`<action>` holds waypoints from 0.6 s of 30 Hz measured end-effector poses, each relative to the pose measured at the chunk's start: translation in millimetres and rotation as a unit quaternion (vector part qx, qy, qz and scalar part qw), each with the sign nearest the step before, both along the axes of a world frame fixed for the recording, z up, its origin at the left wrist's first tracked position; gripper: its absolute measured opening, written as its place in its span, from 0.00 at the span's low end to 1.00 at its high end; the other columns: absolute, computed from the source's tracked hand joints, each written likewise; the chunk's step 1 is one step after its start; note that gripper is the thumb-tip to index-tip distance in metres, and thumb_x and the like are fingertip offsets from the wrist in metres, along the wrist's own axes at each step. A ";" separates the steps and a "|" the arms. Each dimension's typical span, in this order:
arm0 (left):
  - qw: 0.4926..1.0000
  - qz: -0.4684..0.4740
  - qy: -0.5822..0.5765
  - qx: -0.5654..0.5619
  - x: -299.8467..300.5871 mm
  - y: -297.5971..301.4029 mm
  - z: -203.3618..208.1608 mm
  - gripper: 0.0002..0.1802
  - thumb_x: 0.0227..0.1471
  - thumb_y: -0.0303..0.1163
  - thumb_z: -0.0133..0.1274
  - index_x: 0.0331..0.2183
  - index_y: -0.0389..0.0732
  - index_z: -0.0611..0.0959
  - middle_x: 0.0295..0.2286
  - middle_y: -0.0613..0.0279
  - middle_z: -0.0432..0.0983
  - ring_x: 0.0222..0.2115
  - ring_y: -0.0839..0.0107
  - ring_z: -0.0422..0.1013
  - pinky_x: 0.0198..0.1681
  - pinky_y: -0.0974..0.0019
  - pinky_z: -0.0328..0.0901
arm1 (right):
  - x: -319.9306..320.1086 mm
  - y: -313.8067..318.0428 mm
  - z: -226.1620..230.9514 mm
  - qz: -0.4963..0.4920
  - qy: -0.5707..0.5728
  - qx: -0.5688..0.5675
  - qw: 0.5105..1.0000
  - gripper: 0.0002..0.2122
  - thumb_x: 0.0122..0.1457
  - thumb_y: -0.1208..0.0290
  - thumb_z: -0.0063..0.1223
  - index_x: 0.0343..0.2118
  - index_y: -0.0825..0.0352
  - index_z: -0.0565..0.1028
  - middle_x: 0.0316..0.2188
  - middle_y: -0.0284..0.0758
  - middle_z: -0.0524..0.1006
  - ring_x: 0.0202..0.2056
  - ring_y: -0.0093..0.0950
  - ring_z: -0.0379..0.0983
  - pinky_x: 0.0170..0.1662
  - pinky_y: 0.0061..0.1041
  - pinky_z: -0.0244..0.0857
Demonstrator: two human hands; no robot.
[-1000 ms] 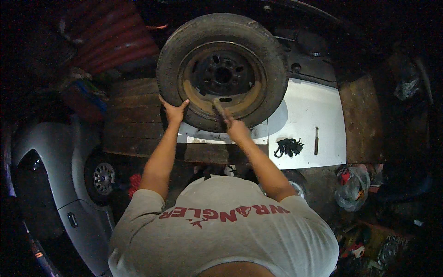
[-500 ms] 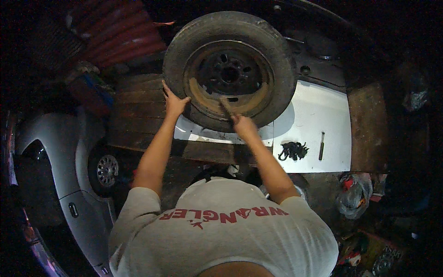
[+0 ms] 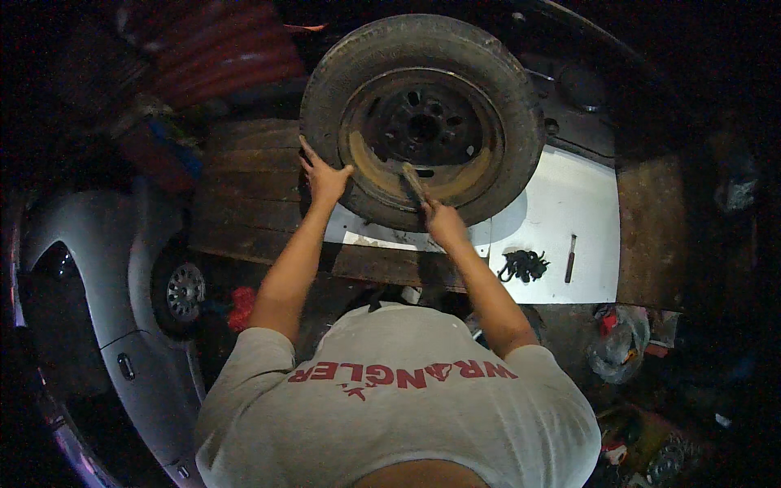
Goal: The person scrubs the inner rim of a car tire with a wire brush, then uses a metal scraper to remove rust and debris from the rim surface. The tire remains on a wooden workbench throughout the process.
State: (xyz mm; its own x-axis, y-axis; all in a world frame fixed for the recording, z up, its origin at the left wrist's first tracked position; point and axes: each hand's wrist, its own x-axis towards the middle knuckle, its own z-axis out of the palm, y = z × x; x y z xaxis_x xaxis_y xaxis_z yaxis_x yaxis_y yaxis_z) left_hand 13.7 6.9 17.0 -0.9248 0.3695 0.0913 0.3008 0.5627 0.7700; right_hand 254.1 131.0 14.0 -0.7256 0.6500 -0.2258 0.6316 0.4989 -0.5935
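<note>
A worn black tyre point(image 3: 521, 146) on a dark steel rim point(image 3: 389, 122) lies in front of me. Its inner band has a yellow-brown coating along the near side. My left hand point(image 3: 327, 180) rests at the tyre's left edge, fingers spread and thumb stretched over the sidewall. In my right hand point(image 3: 443, 221) is a narrow, light-brown hand tool point(image 3: 413, 180), gripped at its near end. The tool's far end reaches the rim's near inner side, beside a slot. Its exact kind is too small to tell.
Beneath the wheel are wooden boards point(image 3: 244, 183) and a white sheet point(image 3: 573, 203). A black tangled bundle point(image 3: 523, 265) and a slim dark-handled tool point(image 3: 571, 259) lie on the sheet. A silver car point(image 3: 122, 276) stands at left, a clear plastic bag point(image 3: 620, 354) low at right.
The wheel and both hands appear slightly farther right in the picture, as the view has shifted. On the wheel itself, my hands and the light-brown tool keep nearly the same places.
</note>
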 end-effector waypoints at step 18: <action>0.996 -0.027 0.018 0.085 -14.4 -0.2 -1.5 0.74 0.28 0.30 0.72 0.65 0.45 0.36 0.61 0.32 0.44 0.62 0.41 0.47 0.65 0.49 0.47 | 9.4 29.7 18.0 -0.007 -0.078 0.040 0.996 0.21 0.65 0.58 0.41 0.61 0.48 0.64 0.40 0.53 0.76 0.43 0.52 0.73 0.47 0.48 0.65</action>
